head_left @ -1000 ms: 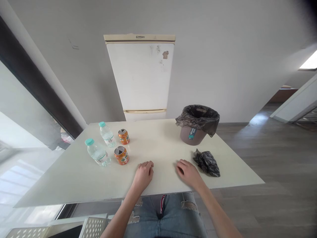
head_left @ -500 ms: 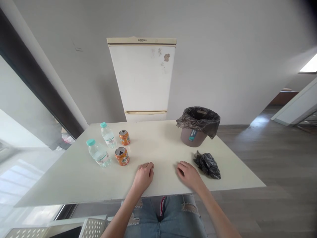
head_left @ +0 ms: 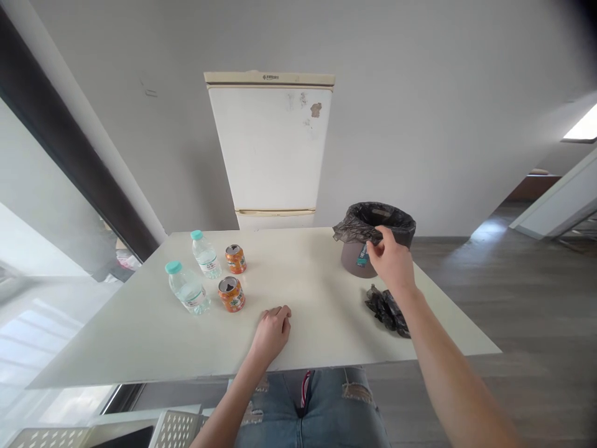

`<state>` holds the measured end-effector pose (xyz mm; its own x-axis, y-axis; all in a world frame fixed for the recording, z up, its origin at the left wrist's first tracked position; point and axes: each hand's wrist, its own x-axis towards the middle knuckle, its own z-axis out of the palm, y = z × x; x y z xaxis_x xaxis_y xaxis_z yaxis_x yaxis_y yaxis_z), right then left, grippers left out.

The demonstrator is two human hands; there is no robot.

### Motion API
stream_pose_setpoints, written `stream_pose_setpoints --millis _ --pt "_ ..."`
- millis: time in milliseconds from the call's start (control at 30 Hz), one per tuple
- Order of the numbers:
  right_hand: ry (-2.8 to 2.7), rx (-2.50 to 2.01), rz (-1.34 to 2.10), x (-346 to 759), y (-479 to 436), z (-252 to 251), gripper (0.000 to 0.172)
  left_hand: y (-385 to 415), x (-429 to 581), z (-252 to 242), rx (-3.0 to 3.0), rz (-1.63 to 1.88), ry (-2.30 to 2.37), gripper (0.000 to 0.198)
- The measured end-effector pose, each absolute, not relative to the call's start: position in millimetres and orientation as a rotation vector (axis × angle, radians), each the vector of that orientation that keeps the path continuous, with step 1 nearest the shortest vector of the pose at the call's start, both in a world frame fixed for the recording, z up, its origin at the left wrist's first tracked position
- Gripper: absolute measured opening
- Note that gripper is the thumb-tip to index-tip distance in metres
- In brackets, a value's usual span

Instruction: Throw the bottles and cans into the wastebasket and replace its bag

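My right hand (head_left: 390, 260) is raised at the brown bin (head_left: 352, 256), its fingers pinched on the black liner bag (head_left: 368, 221) at the bin's near rim. A crumpled black bag (head_left: 383, 306) lies on the white table (head_left: 303, 298) just below my right forearm. My left hand (head_left: 272, 328) rests on the table near its front edge with the fingers curled under and nothing in them. To its left stand two orange cans (head_left: 231, 294) (head_left: 236, 259) and two water bottles (head_left: 186, 287) (head_left: 204, 253) with teal caps.
A white fridge (head_left: 270, 149) stands against the wall behind the table. A dark window frame runs along the left. Wooden floor lies to the right of the table. White perforated chairs (head_left: 172, 429) show at the bottom left.
My right hand has lifted off the table and moved up and right to the bin, taking hold of the liner's edge. My left hand has stayed put.
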<state>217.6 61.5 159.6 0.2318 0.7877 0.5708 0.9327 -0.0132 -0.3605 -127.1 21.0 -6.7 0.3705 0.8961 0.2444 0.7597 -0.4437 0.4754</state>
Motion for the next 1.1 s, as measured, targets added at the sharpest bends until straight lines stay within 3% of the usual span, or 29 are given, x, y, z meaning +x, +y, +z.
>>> stream_pose_setpoints --millis 167,367,833,1100 --pt "-1.576 -1.974 -0.215 226.1 78.7 160.6 0.065 20.3 -127.4 -5.1 2.356 0.702 1.469 0.026" --pt "-1.583 -2.085 -0.342 232.9 86.0 158.3 0.046 20.2 -126.6 -5.3 2.355 0.691 1.472 0.026" --pt "-1.539 -2.075 -0.415 234.5 91.0 155.5 0.039 19.7 -125.7 -1.2 2.356 0.687 1.472 0.026" --pt "-1.651 -1.917 -0.283 214.5 85.3 162.8 0.035 19.2 -125.2 -1.5 2.356 0.682 1.474 0.026"
